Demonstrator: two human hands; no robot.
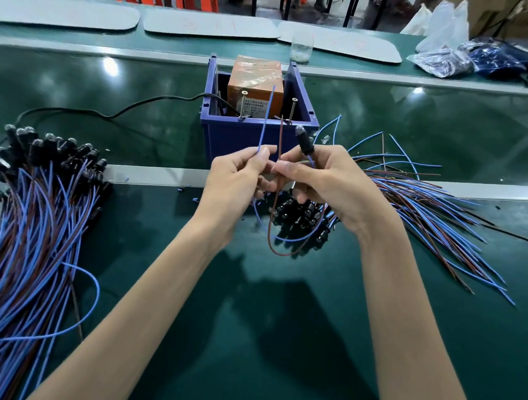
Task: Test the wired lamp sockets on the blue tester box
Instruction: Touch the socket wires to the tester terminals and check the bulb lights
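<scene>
At 12 o'clock from both hands: blue tester box [255,138].
Left hand [236,178] pinches upright blue wire [266,120]; right hand [328,180] grips lamp socket [304,139], brown wire [281,131].

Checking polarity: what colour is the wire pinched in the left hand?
Blue: the wire in the left hand, seen in the head view.

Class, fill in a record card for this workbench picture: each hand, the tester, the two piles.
left hand: pinches the blue wire
right hand: holds the black socket and pinches the brown wire
tester box: blue, beyond the hands, two screws upright at its front rim
left pile: wired sockets on the table
right pile: wired sockets under and right of the hands
</scene>
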